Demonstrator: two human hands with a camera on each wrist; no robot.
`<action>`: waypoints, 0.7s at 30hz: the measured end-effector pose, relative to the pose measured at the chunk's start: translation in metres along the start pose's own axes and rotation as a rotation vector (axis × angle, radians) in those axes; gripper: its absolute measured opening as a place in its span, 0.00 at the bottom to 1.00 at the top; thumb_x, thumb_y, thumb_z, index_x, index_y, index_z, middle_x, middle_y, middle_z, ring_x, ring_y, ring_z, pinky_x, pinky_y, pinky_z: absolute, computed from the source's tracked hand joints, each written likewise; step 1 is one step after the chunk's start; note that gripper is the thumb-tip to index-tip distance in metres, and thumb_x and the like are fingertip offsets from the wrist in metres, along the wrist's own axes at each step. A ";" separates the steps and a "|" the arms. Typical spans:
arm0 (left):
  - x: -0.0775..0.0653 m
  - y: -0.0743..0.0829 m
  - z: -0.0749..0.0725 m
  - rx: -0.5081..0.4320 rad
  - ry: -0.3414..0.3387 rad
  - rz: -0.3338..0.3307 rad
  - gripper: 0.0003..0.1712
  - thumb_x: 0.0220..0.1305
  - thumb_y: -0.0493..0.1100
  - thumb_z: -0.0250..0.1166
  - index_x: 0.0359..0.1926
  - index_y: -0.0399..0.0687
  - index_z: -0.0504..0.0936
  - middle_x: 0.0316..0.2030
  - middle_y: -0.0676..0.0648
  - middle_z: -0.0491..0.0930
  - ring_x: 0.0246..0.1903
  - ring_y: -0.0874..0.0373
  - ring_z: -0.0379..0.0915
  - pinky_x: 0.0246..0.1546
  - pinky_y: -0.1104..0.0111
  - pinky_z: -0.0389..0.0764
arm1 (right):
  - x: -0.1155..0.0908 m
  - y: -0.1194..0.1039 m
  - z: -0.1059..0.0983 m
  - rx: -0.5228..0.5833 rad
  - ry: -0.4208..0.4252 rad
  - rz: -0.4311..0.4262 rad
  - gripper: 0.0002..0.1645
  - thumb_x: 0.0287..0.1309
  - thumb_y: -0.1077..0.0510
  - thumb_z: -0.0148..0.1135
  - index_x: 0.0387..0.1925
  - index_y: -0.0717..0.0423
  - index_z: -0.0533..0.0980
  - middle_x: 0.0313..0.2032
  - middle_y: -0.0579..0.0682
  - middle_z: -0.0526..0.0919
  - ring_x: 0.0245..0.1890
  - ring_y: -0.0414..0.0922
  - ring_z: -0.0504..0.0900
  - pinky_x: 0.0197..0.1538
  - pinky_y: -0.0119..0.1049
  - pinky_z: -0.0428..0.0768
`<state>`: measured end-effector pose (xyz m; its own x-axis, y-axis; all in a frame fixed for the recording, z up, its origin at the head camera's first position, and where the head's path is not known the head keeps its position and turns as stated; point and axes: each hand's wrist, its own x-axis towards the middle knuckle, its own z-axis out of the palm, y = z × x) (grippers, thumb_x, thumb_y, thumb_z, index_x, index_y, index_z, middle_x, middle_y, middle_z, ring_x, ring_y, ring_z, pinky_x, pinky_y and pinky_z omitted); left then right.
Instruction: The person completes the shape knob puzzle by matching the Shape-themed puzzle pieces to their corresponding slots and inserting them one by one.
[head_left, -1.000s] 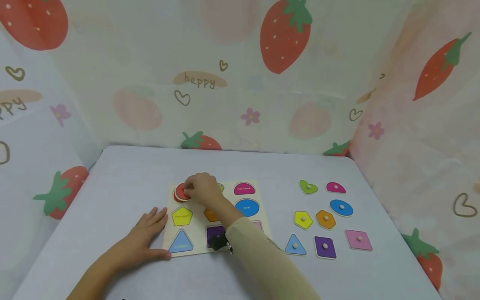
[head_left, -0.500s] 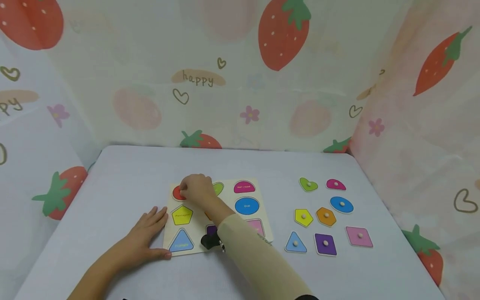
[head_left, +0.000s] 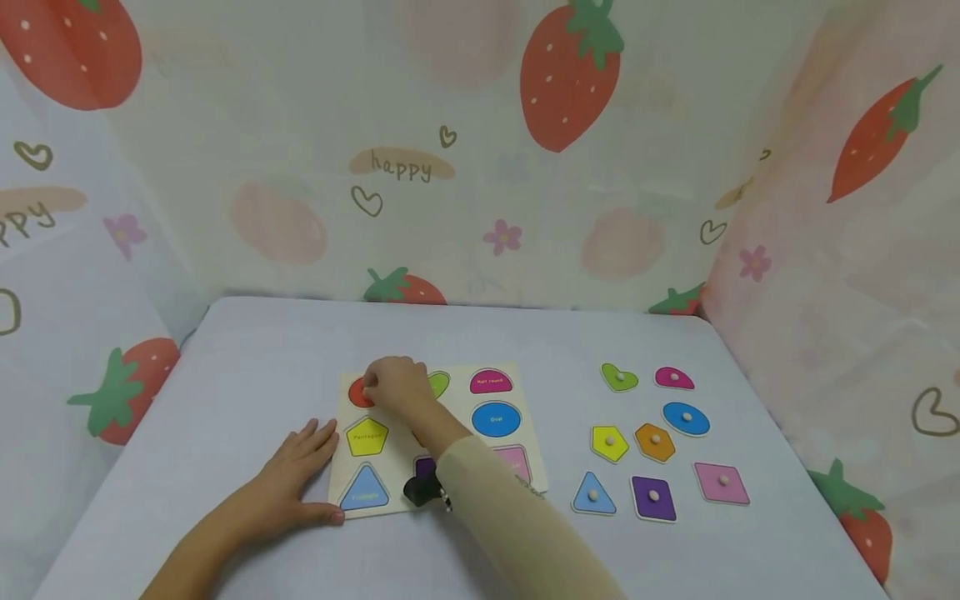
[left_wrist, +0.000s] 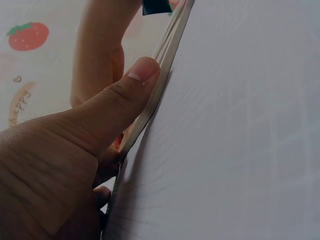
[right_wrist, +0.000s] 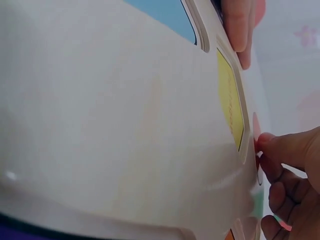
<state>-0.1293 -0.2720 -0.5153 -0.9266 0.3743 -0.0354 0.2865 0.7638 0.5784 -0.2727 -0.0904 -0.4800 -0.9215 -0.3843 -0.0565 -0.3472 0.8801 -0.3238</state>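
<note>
Red circle (head_left: 357, 395) pinched beneath right hand (head_left: 399, 387).

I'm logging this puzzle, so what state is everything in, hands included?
Left hand: resting against puzzle board
Right hand: pinching red circle piece
Puzzle board: mostly unfilled
Red circle piece: on the board, seating unclear
Green heart: loose, knob up
Magenta semicircle: loose, knob up
Blue oval: loose, knob up
Yellow pentagon: loose, knob up
Orange hexagon: loose, knob up
Light-blue triangle: loose, knob up
Purple square: loose, knob up
Pink rectangle: loose, knob up
</note>
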 end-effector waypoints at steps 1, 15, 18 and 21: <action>0.000 0.000 0.000 -0.001 0.000 -0.002 0.71 0.43 0.76 0.74 0.77 0.36 0.61 0.80 0.39 0.52 0.80 0.35 0.36 0.79 0.43 0.40 | 0.000 0.000 0.000 -0.001 0.001 -0.001 0.10 0.68 0.46 0.67 0.46 0.40 0.87 0.41 0.35 0.87 0.43 0.40 0.77 0.62 0.42 0.75; 0.001 0.004 0.002 0.019 -0.001 -0.024 0.70 0.41 0.76 0.75 0.76 0.37 0.63 0.80 0.40 0.54 0.80 0.35 0.38 0.75 0.37 0.47 | -0.028 0.020 -0.015 0.096 0.017 -0.040 0.13 0.66 0.47 0.69 0.50 0.38 0.86 0.46 0.36 0.87 0.54 0.41 0.79 0.68 0.48 0.73; 0.002 0.004 0.002 0.031 -0.008 -0.036 0.70 0.41 0.76 0.76 0.76 0.38 0.64 0.80 0.41 0.54 0.80 0.35 0.38 0.74 0.35 0.48 | -0.039 0.030 -0.027 0.132 0.044 -0.055 0.14 0.66 0.49 0.69 0.52 0.39 0.86 0.47 0.38 0.87 0.54 0.41 0.79 0.65 0.47 0.75; 0.004 0.002 0.002 0.042 -0.010 -0.047 0.71 0.40 0.76 0.76 0.76 0.38 0.64 0.80 0.41 0.54 0.80 0.35 0.38 0.74 0.34 0.49 | -0.048 0.042 -0.038 0.148 0.084 -0.071 0.14 0.65 0.51 0.70 0.52 0.40 0.86 0.47 0.40 0.87 0.54 0.43 0.79 0.62 0.45 0.78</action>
<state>-0.1320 -0.2680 -0.5156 -0.9371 0.3421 -0.0699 0.2524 0.8019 0.5415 -0.2493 -0.0245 -0.4545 -0.9090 -0.4139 0.0484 -0.3880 0.7985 -0.4602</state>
